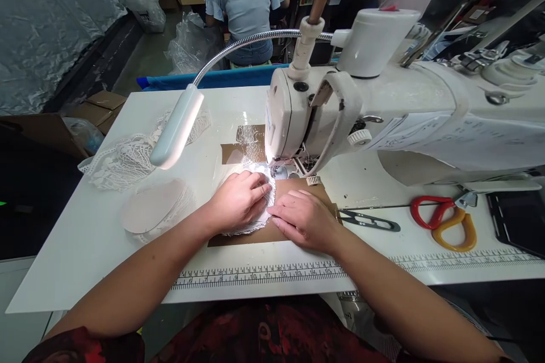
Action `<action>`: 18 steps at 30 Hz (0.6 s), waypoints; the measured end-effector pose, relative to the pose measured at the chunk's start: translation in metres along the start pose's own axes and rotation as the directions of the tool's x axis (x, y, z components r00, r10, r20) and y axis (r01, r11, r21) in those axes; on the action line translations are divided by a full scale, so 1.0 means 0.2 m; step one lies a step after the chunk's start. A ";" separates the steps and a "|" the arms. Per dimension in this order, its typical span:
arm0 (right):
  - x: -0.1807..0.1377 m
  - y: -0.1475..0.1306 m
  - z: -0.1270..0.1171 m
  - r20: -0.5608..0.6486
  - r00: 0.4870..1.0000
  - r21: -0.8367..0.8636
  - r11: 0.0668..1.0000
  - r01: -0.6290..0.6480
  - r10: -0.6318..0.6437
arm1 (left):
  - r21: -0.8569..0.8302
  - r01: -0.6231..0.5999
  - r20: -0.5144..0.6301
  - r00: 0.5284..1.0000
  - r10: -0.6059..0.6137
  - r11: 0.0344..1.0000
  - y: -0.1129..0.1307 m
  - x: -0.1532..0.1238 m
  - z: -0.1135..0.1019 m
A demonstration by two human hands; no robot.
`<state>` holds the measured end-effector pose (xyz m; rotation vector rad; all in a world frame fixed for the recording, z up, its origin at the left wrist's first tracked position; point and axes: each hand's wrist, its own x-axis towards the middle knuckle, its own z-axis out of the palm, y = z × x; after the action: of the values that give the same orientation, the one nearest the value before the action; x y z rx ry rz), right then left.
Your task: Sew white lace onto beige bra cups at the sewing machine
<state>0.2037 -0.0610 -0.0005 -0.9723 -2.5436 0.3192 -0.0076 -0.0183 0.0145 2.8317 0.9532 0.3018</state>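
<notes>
My left hand (pixel 239 201) lies on a white lace piece (pixel 267 197), fingers curled and pressing it down just in front of the sewing machine's needle area (pixel 279 171). My right hand (pixel 303 218) rests flat beside it, fingers together, on the lace edge and the brown card (pixel 298 188) underneath. The white sewing machine (pixel 383 119) stands to the right, with its lamp (pixel 176 127) on a bendy neck over the left of the table.
A stack of lace pieces (pixel 123 161) and padded oval cups (pixel 151 211) lies at the left. Black thread snips (pixel 369 220) and red-and-orange scissors (pixel 445 222) lie at the right. A printed ruler (pixel 255 275) runs along the table's front edge. Two people work behind.
</notes>
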 end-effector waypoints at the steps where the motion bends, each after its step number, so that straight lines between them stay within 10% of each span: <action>1: 0.00 0.00 0.00 -0.002 1.000 -0.001 1.000 -0.001 0.001 | 0.010 -0.010 0.007 1.000 0.010 1.000 0.01 0.00 0.00; 14: 0.06 0.01 0.00 -0.039 0.955 -0.173 0.939 -0.297 0.295 | -0.026 -0.049 0.041 0.998 0.050 0.998 0.00 -0.01 -0.04; 18: 0.04 0.01 0.00 -0.091 0.971 -0.141 0.963 -0.231 0.220 | 0.017 0.233 -0.054 0.971 -0.231 0.972 -0.04 -0.03 -0.17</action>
<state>0.1993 -0.0537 0.0021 -1.3110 -2.4202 0.1517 -0.0255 -0.0136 0.0449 2.7075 1.2921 0.3385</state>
